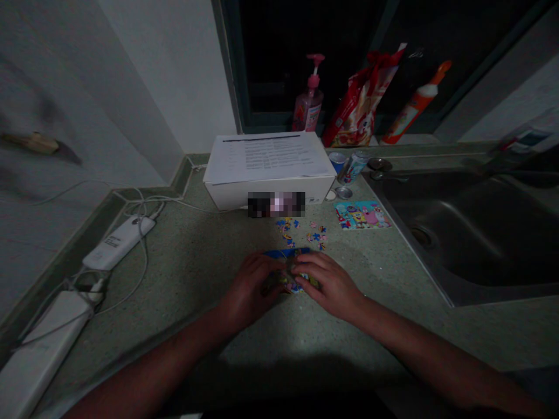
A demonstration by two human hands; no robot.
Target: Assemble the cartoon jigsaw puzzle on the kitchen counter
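L hand (247,291) and R hand (325,285) sit close together, fingertips nearly meeting over a part-built jigsaw (286,254) w/ blue edge pcs, on a speckled counter (187,302). Fingers curve down onto the pcs; can't tell if either hand is pinching a pc or just pressing, no clenched fist on either side.

Loose pcs (297,233) lie in a scatter just past the fingertips, btwn jigsaw and a white box (268,195) w/ papers (268,157) on top. Front of box partly blurred. Picture card (362,215) lies right of the loose pcs, near the steel sink (471,233); sink's raised edge runs well right of R hand. Two cans (349,166) stand behind the card.

Left side: power bank (117,241) and power strip (39,349) w/ white cables (142,244) lie along the wall edge, well apart from L hand. Near counter edge is in shadow, under the forearms.
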